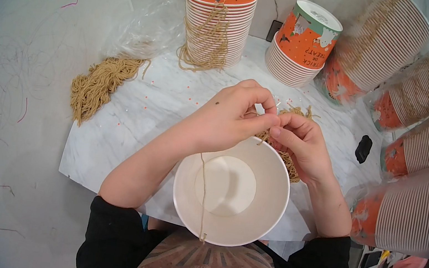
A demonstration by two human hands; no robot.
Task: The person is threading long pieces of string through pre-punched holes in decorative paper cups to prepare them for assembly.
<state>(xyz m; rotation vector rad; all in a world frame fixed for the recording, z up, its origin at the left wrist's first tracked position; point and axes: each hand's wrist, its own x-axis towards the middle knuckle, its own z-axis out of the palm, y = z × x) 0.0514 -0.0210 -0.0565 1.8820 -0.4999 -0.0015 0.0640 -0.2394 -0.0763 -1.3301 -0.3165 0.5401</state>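
Note:
A white-lined paper bucket (270, 202) stands open toward me at the near edge of the table. A thin tan cord (204, 194) is fastened at its near rim, crosses the opening and passes under my left wrist. Beyond the far rim, my left hand (240, 113) is closed in a pinch on the cord. My right hand (303, 142) meets it fingertip to fingertip, also pinching at the cord; the exact spot between the fingers is mostly hidden. Behind and below my right hand lies a bunch of cut tan cords (292, 167), partly covered by it.
Nested orange-and-white buckets (216, 36) rise at the back, tan cords draped over them. A shorter upside-down stack (304, 44) is beside it. Bagged bucket stacks (411, 204) line the right. A cord bundle (99, 88) lies left near clear plastic (150, 28); a black object (363, 149) lies right.

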